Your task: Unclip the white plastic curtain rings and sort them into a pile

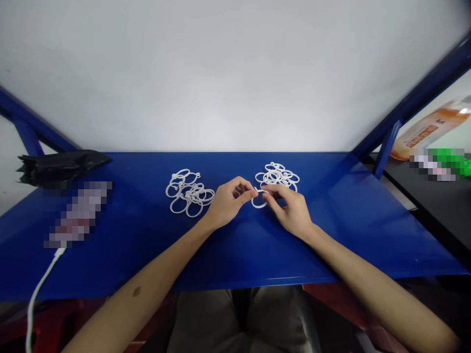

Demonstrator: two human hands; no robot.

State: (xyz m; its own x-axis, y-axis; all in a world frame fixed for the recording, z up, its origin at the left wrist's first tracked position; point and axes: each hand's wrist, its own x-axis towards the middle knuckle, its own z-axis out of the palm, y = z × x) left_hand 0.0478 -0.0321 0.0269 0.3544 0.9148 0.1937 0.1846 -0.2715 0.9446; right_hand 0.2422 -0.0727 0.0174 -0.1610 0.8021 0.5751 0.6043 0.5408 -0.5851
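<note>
A white ring (259, 206) hangs between my two hands, just above the blue table (235, 260). My left hand (230, 201) pinches its left side between thumb and fingers. On the opposite side, the thumb and fingers of my right hand (290, 208) grip the same ring. A gap or small clasp seems to sit at its top, too small to make out. Left of my left hand lies a loose pile of white rings (186, 213). Another heap of white rings (274, 171) sits just behind my right hand, which partly covers it.
A black plastic bag (66, 166) lies at the back left, with a blurred-out object (79, 213) in front and a white cable (40, 284) running off it. Blue frame bars flank the table. At right, an orange bottle (427, 130) lies tilted beside a dark surface (434, 201).
</note>
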